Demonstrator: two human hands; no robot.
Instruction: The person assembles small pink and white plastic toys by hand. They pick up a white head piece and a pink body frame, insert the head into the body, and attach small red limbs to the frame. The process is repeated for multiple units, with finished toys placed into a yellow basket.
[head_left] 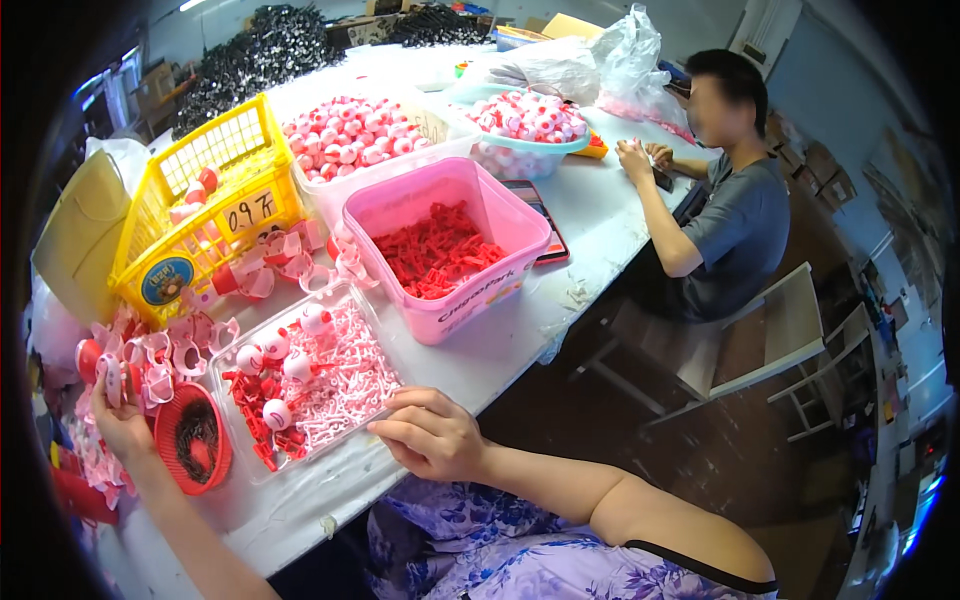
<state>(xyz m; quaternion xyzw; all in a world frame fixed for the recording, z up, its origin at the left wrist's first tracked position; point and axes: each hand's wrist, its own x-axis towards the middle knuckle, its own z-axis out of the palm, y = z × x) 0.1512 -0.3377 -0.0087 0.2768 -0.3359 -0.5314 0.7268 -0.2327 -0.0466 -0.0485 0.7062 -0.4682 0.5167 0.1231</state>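
Left hand, far left of frame: raised at the worktop edge, fingers pinching a small pink-and-white piece. Pink ring-shaped parts heaped just beyond it. Red bowl just right of the wrist, dark thin bits inside, plus one red lump.

Right hand, lower centre: fingers curled inward, tips at the right corner of a clear tray. Cannot tell whether anything sits between them.

Tray, left of centre: white balls with red markings, red clips along its left side, pale pink hook-like bits filling the right.

Centre: pink tub, upright, with loose red pieces inside. A phone lies just right of it. Upper left: yellow basket, tilted, red and pink parts within. Upper centre: white bin piled with pink-and-white balls; light blue basin to its right, similarly loaded.

Upper right: seated co-worker in a dark grey shirt, both hands raised over the worktop's far side.
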